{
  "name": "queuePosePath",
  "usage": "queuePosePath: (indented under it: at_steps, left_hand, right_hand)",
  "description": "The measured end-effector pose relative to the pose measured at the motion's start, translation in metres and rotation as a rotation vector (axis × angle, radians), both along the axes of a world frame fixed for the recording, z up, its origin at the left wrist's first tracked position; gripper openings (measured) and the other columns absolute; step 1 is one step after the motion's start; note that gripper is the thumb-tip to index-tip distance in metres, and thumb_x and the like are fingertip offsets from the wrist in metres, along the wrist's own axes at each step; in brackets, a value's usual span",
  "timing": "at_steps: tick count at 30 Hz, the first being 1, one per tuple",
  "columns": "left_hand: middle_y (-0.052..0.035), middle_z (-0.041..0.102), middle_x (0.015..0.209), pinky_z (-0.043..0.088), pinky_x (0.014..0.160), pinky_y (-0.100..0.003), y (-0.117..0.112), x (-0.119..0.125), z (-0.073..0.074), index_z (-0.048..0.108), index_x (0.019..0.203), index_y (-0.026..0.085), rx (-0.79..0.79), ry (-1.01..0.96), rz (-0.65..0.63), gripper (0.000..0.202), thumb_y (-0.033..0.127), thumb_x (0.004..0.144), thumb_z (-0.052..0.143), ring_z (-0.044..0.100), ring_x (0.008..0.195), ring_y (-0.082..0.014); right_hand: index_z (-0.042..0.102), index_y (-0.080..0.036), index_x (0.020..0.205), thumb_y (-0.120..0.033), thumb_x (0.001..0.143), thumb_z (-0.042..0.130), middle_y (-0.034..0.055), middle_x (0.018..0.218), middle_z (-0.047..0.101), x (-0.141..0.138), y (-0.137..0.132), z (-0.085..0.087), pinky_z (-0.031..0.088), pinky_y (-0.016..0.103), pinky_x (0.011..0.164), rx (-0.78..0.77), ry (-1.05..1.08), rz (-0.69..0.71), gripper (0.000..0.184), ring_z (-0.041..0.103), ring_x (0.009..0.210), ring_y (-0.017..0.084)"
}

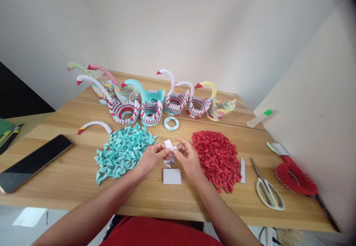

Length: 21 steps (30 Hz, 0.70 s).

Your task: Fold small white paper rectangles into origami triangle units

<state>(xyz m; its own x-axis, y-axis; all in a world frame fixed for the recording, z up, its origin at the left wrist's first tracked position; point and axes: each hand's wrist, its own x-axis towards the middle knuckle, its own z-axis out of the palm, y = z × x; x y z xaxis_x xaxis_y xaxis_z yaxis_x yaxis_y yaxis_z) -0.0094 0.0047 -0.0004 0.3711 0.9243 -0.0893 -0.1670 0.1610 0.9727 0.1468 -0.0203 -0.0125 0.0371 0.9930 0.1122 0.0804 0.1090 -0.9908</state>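
Observation:
Between my two hands is a small white piece of paper (pixel 168 143), partly folded, held just above the table. My left hand (pixel 154 156) pinches its left side between thumb and fingers. On the right side, my right hand (pixel 187 157) grips it the same way, with the index finger raised a little. Under the fingers lie a few folded white paper pieces (pixel 168 163), partly hidden. Closer to me rests a stack of white paper rectangles (pixel 171 176). A heap of turquoise folded paper triangles (pixel 125 149) is left of my hands, and a heap of red ones (pixel 215 157) is to the right.
Several folded-paper swans (pixel 176 103) stand along the back. A paper ring (pixel 171 123) and a white swan neck (pixel 96 123) lie before them. A phone (pixel 36 160) is at left; scissors (pixel 267 188), a glue tube (pixel 260 118) and a red paper piece (pixel 296 179) are at right.

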Motion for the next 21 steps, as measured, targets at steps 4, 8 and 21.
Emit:
queuePosePath:
  at_steps: [4,8,21]
  left_hand:
    - [0.001,0.057,0.062,0.04,0.06,-0.023,0.001,-0.003,0.002,0.058,0.068,0.015,0.066,0.072,0.047,0.024,0.037,0.075,0.064,0.05,0.058,-0.0109]
    - [-0.0006,0.061,0.066,0.04,0.06,-0.023,0.002,-0.005,-0.003,0.06,0.068,0.015,0.267,0.289,-0.019,0.017,0.03,0.076,0.062,0.053,0.062,-0.0122]
    - [-0.0042,0.068,0.058,0.049,0.057,-0.025,0.005,-0.006,0.002,0.065,0.075,0.011,-0.109,0.078,-0.102,0.039,0.049,0.066,0.072,0.061,0.052,-0.0136]
  right_hand:
    - [0.056,-0.022,0.121,-0.029,0.079,0.064,-0.0019,0.074,0.06,-0.001,0.003,0.002,0.047,0.025,0.063,-0.091,0.058,0.123,0.043,0.058,0.068,0.013]
    - [0.066,-0.02,0.101,-0.033,0.077,0.065,0.0007,0.077,0.063,0.006,0.004,0.005,0.048,0.026,0.063,-0.107,-0.027,0.077,0.027,0.059,0.07,0.015]
    - [0.067,-0.018,0.085,-0.036,0.078,0.065,0.0039,0.079,0.07,0.007,0.005,0.004,0.051,0.029,0.069,-0.024,-0.092,-0.031,0.019,0.064,0.073,0.018]
